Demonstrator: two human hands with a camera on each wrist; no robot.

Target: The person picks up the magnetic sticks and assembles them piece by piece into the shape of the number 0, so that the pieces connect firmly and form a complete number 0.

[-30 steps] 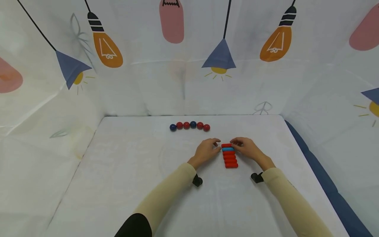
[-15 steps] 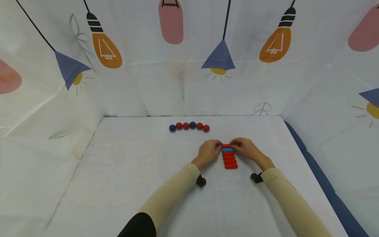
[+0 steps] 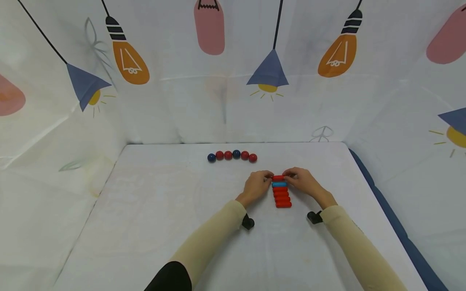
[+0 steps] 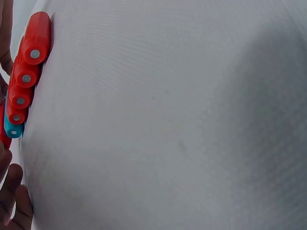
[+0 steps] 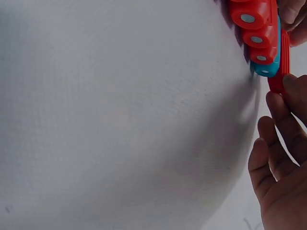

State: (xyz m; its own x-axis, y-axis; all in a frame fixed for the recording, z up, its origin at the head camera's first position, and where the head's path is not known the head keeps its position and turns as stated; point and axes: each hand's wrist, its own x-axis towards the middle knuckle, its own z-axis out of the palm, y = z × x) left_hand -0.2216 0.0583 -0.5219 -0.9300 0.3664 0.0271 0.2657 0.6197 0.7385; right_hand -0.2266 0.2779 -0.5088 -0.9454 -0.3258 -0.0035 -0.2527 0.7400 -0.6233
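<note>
My left hand (image 3: 257, 186) and right hand (image 3: 305, 183) face each other in the head view. Between them they hold a red magnetic rod (image 3: 278, 178) by its two ends, just beyond a light blue rod (image 3: 279, 184). Thumb and finger of the right hand pinch its end in the right wrist view. A column of several red rods (image 3: 282, 194) lies side by side on the nearer side of the blue one. Silver discs show in the red rods' ends (image 5: 247, 18). In the left wrist view the left fingers (image 4: 10, 189) are partly cut off.
A curved row of several red and dark blue balls (image 3: 228, 155) lies further back on the white table (image 3: 174, 210). White cloth (image 3: 164, 105) printed with lamps and bulbs hangs behind and at the sides. Dark blue fabric (image 3: 393, 214) borders the right edge.
My left hand has moved right and its fingertips now reach the far red rod. That rod has shifted slightly away from the blue one. My right hand has barely moved.
</note>
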